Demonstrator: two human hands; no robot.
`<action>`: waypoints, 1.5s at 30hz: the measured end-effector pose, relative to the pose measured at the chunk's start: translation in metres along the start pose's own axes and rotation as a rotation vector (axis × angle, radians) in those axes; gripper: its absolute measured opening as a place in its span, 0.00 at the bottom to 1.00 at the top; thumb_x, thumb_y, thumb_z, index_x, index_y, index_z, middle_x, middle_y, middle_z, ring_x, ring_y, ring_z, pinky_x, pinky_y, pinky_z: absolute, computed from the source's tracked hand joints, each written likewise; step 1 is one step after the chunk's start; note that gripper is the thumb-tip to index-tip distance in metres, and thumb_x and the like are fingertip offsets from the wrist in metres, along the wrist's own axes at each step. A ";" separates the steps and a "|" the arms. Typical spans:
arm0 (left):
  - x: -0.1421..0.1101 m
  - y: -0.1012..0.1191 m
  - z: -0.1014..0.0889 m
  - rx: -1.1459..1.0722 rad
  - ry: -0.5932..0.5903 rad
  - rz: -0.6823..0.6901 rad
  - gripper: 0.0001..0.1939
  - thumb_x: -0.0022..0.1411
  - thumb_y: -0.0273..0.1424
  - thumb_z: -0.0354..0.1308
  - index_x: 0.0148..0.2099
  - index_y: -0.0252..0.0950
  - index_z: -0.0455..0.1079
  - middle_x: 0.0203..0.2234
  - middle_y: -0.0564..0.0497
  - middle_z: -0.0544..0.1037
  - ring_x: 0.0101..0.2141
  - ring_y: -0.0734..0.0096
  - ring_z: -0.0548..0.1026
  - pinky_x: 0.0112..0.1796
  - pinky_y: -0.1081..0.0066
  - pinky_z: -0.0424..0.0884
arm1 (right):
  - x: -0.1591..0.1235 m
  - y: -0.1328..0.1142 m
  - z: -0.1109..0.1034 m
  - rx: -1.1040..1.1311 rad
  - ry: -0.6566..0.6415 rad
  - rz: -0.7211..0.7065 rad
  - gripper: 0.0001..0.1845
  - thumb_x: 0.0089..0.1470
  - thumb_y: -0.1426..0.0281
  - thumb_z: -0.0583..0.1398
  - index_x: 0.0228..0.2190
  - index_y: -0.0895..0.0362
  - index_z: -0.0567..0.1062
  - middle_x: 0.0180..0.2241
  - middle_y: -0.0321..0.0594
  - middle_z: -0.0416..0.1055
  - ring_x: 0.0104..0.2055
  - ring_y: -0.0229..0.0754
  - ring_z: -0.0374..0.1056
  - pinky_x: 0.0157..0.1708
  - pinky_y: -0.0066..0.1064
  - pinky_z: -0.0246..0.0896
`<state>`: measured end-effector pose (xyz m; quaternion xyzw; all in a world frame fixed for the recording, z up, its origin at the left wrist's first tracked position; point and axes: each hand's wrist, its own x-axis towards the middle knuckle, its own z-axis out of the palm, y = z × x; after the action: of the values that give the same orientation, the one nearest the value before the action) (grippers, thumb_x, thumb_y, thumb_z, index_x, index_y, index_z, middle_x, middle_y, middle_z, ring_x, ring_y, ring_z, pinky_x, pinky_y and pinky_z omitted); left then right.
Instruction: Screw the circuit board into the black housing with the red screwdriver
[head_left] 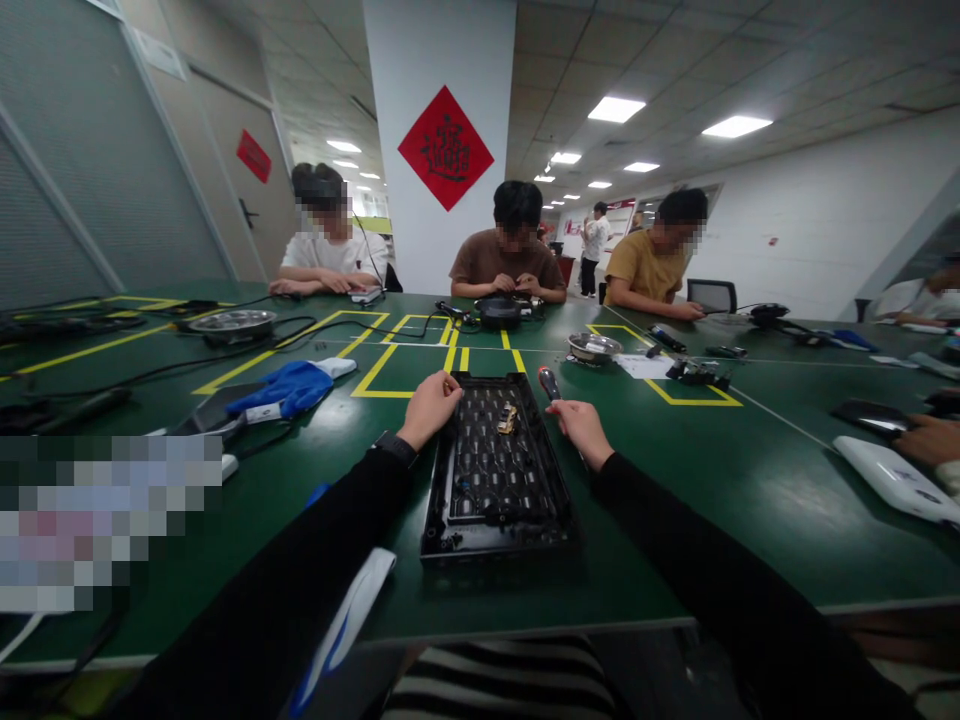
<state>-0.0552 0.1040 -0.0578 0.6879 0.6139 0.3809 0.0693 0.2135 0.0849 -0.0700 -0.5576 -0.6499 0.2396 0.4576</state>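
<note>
A black plastic housing lies on the green table, its open inside facing up and showing rows of small rounded compartments. Inside, toward its far end, rests a small gold-coloured metal part. My left hand is closed on the housing's far left edge, fingertips at the rim; whether they hold anything small is hidden. Just beyond the right edge, my right hand grips a screwdriver with a red and black handle, which points away from me. Part of the screwdriver is hidden by the fingers.
Blue and white gloves lie to the left among black cables. Metal bowls stand farther back. Black parts sit on the right, and a white device lies near another person's hand. Several people sit around the table.
</note>
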 end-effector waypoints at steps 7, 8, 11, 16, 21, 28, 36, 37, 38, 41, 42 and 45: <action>-0.004 0.004 0.008 0.139 0.062 0.106 0.09 0.55 0.34 0.50 0.34 0.37 0.68 0.33 0.47 0.71 0.40 0.63 0.67 0.43 0.66 0.63 | -0.002 0.001 0.004 -0.233 0.044 -0.070 0.19 0.45 0.62 0.59 0.38 0.61 0.74 0.29 0.44 0.73 0.29 0.40 0.67 0.31 0.28 0.56; -0.003 0.001 0.010 0.129 0.068 0.061 0.09 0.55 0.35 0.50 0.36 0.37 0.69 0.35 0.47 0.71 0.41 0.62 0.67 0.45 0.65 0.62 | -0.003 0.001 0.003 -0.257 0.041 -0.071 0.19 0.46 0.62 0.59 0.38 0.61 0.74 0.28 0.44 0.73 0.29 0.40 0.67 0.31 0.28 0.56; 0.002 -0.010 0.016 0.066 0.078 -0.052 0.13 0.54 0.37 0.51 0.40 0.36 0.68 0.38 0.45 0.70 0.44 0.61 0.66 0.47 0.63 0.61 | -0.005 0.002 0.002 -0.312 0.013 -0.074 0.18 0.49 0.61 0.56 0.37 0.60 0.74 0.22 0.40 0.71 0.25 0.39 0.66 0.29 0.28 0.55; 0.005 -0.016 0.021 -0.043 0.025 -0.107 0.19 0.55 0.37 0.50 0.45 0.32 0.67 0.41 0.43 0.69 0.46 0.61 0.66 0.49 0.65 0.61 | -0.007 -0.003 0.000 -0.368 0.008 -0.089 0.16 0.52 0.61 0.54 0.37 0.58 0.73 0.19 0.36 0.67 0.23 0.39 0.63 0.28 0.28 0.54; 0.006 -0.016 0.022 -0.032 -0.022 -0.114 0.18 0.55 0.38 0.49 0.43 0.32 0.68 0.39 0.42 0.70 0.47 0.59 0.65 0.49 0.64 0.60 | -0.007 -0.028 -0.001 -0.405 0.072 -0.434 0.17 0.51 0.62 0.56 0.41 0.57 0.70 0.39 0.43 0.70 0.42 0.42 0.63 0.41 0.31 0.55; 0.005 -0.015 0.017 0.000 0.024 -0.062 0.15 0.54 0.37 0.50 0.39 0.34 0.70 0.37 0.43 0.70 0.46 0.58 0.66 0.48 0.62 0.61 | -0.003 -0.050 0.027 -0.584 -0.161 -0.477 0.09 0.47 0.65 0.61 0.32 0.56 0.75 0.24 0.38 0.72 0.38 0.44 0.63 0.47 0.40 0.45; -0.003 0.021 -0.007 -0.284 -0.033 0.316 0.14 0.57 0.37 0.52 0.44 0.37 0.68 0.36 0.49 0.74 0.41 0.65 0.69 0.43 0.65 0.64 | -0.009 -0.050 0.032 -0.336 -0.109 -0.528 0.09 0.49 0.74 0.57 0.31 0.53 0.77 0.33 0.36 0.75 0.38 0.41 0.65 0.45 0.36 0.50; -0.006 0.026 -0.008 -0.370 -0.149 0.345 0.18 0.57 0.38 0.52 0.48 0.37 0.66 0.38 0.48 0.74 0.40 0.67 0.70 0.41 0.67 0.66 | -0.011 -0.050 0.031 -0.291 -0.116 -0.550 0.09 0.50 0.74 0.57 0.32 0.54 0.76 0.34 0.37 0.75 0.38 0.41 0.65 0.44 0.35 0.51; -0.008 0.029 -0.008 -0.441 -0.259 0.362 0.21 0.56 0.39 0.54 0.51 0.37 0.64 0.39 0.48 0.74 0.39 0.68 0.71 0.39 0.68 0.67 | -0.013 -0.051 0.030 -0.252 -0.121 -0.564 0.09 0.50 0.74 0.57 0.33 0.54 0.76 0.34 0.37 0.75 0.38 0.41 0.66 0.43 0.34 0.52; -0.015 0.034 -0.006 -0.526 -0.469 0.373 0.28 0.51 0.40 0.59 0.52 0.34 0.63 0.37 0.48 0.75 0.35 0.70 0.72 0.37 0.71 0.67 | -0.017 -0.052 0.029 -0.182 -0.122 -0.580 0.08 0.49 0.74 0.58 0.33 0.56 0.76 0.33 0.37 0.75 0.36 0.40 0.66 0.42 0.33 0.54; -0.016 0.034 -0.006 -0.519 -0.494 0.378 0.27 0.49 0.40 0.61 0.50 0.33 0.66 0.34 0.48 0.76 0.34 0.71 0.72 0.36 0.71 0.67 | -0.017 -0.053 0.029 -0.174 -0.118 -0.582 0.08 0.50 0.74 0.58 0.33 0.55 0.76 0.33 0.37 0.75 0.37 0.40 0.66 0.42 0.34 0.55; -0.017 0.033 -0.004 -0.458 -0.510 0.391 0.19 0.50 0.41 0.60 0.39 0.31 0.72 0.28 0.49 0.76 0.30 0.72 0.72 0.33 0.73 0.66 | -0.019 -0.054 0.028 -0.171 -0.113 -0.576 0.06 0.50 0.72 0.59 0.32 0.55 0.76 0.32 0.37 0.75 0.37 0.41 0.66 0.43 0.35 0.55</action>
<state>-0.0313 0.0793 -0.0439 0.8311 0.3334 0.3310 0.2975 0.1612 0.0588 -0.0448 -0.3729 -0.8234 0.0749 0.4211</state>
